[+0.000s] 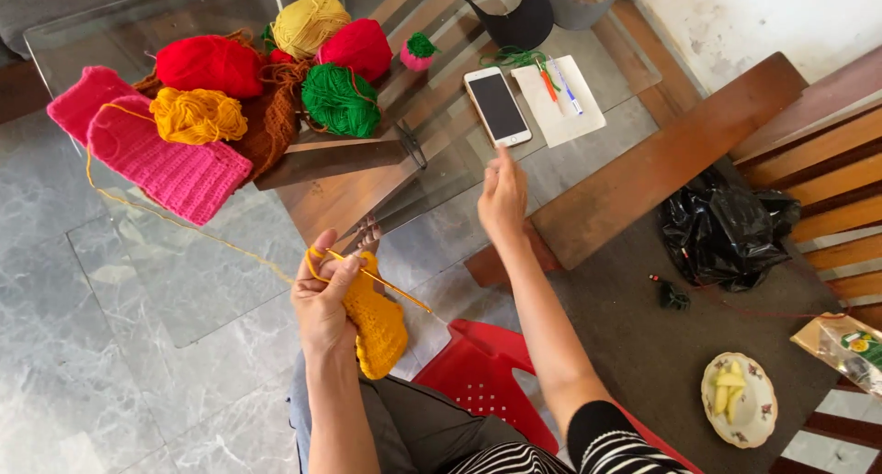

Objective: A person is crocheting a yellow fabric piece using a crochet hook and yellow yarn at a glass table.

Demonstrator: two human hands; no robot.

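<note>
A: Left hand (323, 295)?
B: I see it closed round the yellow crochet piece (378, 325) and the crochet hook (390, 287), above my lap; yellow strand (165, 219) runs up to the glass table (184, 281).
A: Right hand (503, 198)?
B: Empty, fingers loosely extended, fingertip just at the white smartphone (497, 106) on the table, beside the notepad (559, 100).

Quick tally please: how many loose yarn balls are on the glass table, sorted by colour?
Red yarn balls: 2
Yellow yarn ball: 1
Orange yarn ball: 1
Green yarn ball: 1
Total: 5
Not counted: the small pink and green piece, and the orange knitted piece held in the left hand.
</note>
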